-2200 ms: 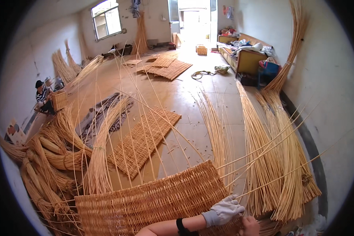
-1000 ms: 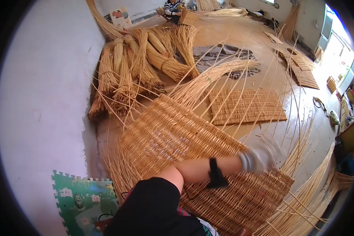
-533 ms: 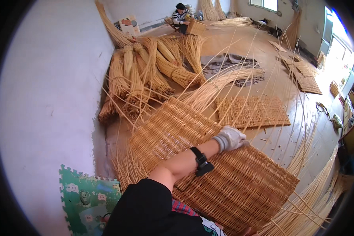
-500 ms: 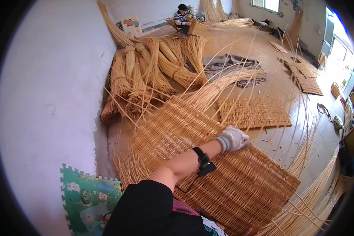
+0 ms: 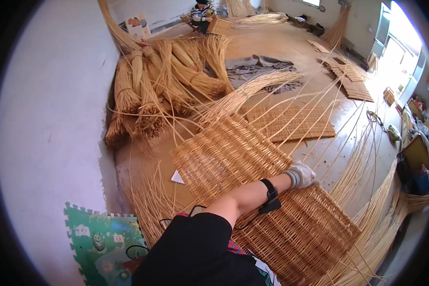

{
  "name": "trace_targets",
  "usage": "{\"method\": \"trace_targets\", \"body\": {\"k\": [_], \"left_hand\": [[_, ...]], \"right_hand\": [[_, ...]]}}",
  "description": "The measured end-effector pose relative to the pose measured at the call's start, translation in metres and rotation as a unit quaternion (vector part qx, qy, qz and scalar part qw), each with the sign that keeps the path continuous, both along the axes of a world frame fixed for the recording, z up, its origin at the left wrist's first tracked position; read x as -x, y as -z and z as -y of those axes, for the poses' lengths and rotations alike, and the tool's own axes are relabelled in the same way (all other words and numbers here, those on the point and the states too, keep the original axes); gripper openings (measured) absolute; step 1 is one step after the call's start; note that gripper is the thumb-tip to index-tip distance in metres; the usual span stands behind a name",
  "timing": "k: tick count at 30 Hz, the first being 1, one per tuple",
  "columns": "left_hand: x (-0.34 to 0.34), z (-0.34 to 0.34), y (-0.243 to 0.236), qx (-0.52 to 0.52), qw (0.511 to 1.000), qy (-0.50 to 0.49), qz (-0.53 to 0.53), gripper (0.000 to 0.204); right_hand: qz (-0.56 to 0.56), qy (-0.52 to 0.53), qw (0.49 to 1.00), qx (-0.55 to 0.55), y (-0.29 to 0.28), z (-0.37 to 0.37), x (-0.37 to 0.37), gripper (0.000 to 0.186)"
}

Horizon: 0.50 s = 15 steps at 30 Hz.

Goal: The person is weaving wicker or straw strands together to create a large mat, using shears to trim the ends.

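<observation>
A large woven wicker panel lies slanted across the front, with long loose canes sticking out past its far edge. My left hand, in a whitish glove, is closed over the panel's far edge near its middle. A black strap with a small device sits on my left wrist. Of my right hand, only a small part shows at the panel's near edge at the bottom; its fingers are mostly hidden.
Bundles of cane are piled against the left wall. Beyond my panel lies another woven panel, with a grey cloth behind it. Loose canes spread at right. A green foam mat is at lower left. Far back, a person sits with a woven box.
The view has shifted, so the room appears farther left and higher. My left hand and the panel have moved right against the floor, and the loose canes have swung.
</observation>
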<state>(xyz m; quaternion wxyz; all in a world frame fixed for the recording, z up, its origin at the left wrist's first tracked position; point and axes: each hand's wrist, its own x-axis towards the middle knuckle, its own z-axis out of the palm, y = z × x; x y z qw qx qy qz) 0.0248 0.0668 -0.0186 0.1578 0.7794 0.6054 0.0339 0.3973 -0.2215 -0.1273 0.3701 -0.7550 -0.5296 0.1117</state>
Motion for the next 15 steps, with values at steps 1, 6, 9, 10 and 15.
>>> {"method": "trace_targets", "body": {"k": [1,6,9,10,15], "left_hand": [[-0.002,0.001,0.001,0.017,1.0,0.004,0.005,0.056],[-0.002,-0.001,-0.053,0.084,0.994,0.024,-0.061,0.056],[0.02,0.015,-0.084,0.06,0.995,-0.02,-0.08,0.05],[0.03,0.021,-0.093,0.061,0.994,-0.028,-0.086,0.05],[0.061,0.059,-0.143,0.021,0.977,-0.135,-0.167,0.048]], "right_hand": [[0.001,0.003,1.0,0.001,-0.002,0.005,-0.002,0.068],[-0.005,0.008,1.0,0.008,-0.002,0.003,-0.002,0.067],[-0.009,-0.006,1.0,0.012,-0.006,-0.007,-0.004,0.067],[-0.011,-0.016,1.0,0.012,-0.007,-0.011,-0.005,0.067],[-0.031,-0.045,0.998,0.011,-0.016,-0.045,0.005,0.066]]}}
